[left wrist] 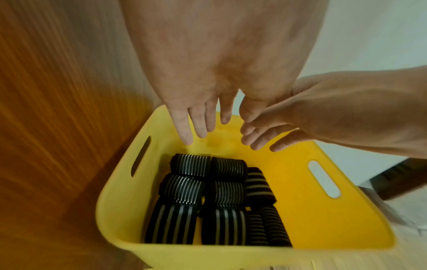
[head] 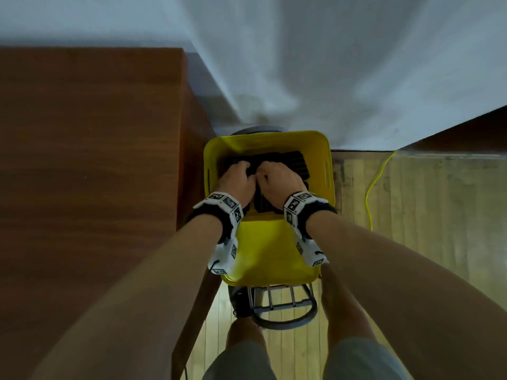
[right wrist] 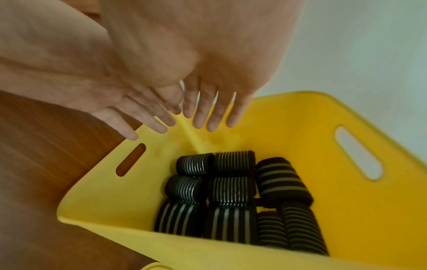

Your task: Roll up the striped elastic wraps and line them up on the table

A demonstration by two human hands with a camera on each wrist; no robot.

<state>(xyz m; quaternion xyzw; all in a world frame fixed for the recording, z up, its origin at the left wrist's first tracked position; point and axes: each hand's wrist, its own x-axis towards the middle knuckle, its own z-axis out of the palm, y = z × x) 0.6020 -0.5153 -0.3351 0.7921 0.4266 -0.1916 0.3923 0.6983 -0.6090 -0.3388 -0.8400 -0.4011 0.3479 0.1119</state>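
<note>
Several rolled black wraps with pale stripes (left wrist: 184, 188) (right wrist: 231, 188) lie packed in rows at the bottom of a yellow plastic bin (left wrist: 300, 201) (right wrist: 323, 164). In the head view both hands reach down into the bin (head: 266, 137), over the wraps (head: 290, 160). My left hand (head: 238, 176) (left wrist: 203, 127) hovers above the rolls with its fingers straight and spread, holding nothing. My right hand (head: 277, 179) (right wrist: 208, 117) hangs close beside it, fingers likewise extended and empty. The two hands nearly touch at the thumbs.
A brown wooden table (head: 82, 160) fills the left side, its edge right beside the bin. The bin sits on a metal-framed stand (head: 282, 311) over a wooden floor. A yellow cable (head: 375, 182) runs along the floor at right. White cloth (head: 329, 64) hangs behind.
</note>
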